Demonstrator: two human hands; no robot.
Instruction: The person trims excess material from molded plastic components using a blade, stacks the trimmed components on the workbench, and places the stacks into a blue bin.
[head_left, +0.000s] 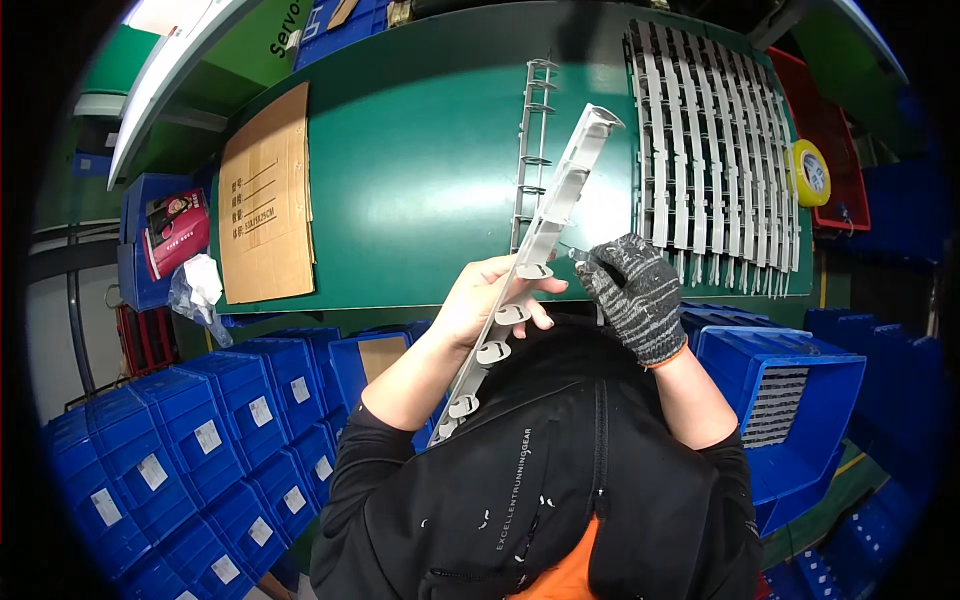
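A long light-grey plastic strip [552,215] with rounded tabs along it slants from my body up over the green table. My bare left hand [490,305] is wrapped round its middle. Close to the strip's right side, my right hand [636,295], in a dark grey knitted glove with an orange cuff, is closed in a pinch. A small thin piece pokes out of its fingertips toward the strip, too small to make out. Behind the strip, a second, ladder-like grey strip [533,150] lies on the table.
Several similar grey strips [715,160] lie in rows at the right, beside a yellow tape roll [811,173] and a red bin [845,205]. Flattened cardboard [266,200] lies at the left. Blue crates [190,430] are stacked below left; another blue crate [790,350] stands below right.
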